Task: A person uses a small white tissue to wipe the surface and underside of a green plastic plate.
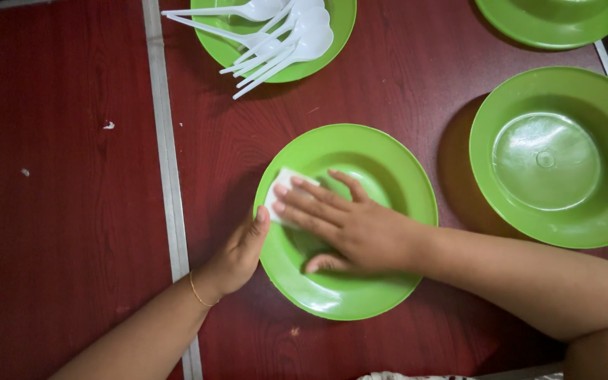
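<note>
Green plate [388, 176] at the centre of the frame, flat on a dark red wooden table [65, 211]. White cloth pad [284, 184] on the plate's upper left rim, pressed down under the fingertips of the right hand [350, 225]. Right hand laid flat across the plate, fingers stretched out and slightly spread, thumb tucked toward the lower side of the bowl. Left hand [242, 253] at the plate's left edge, fingers curled under the rim, thumb resting on top, thin gold bangle [198, 292] on the wrist.

Second green plate [557, 155] at the right of the frame, just beside the first. Third green plate [276, 42] at upper centre, bearing a bunch of white plastic spoons [283, 35]. Fourth green plate [550, 21] at the upper right, cut by the frame edge. Metal strip [167, 176] running down the table, left of centre.
</note>
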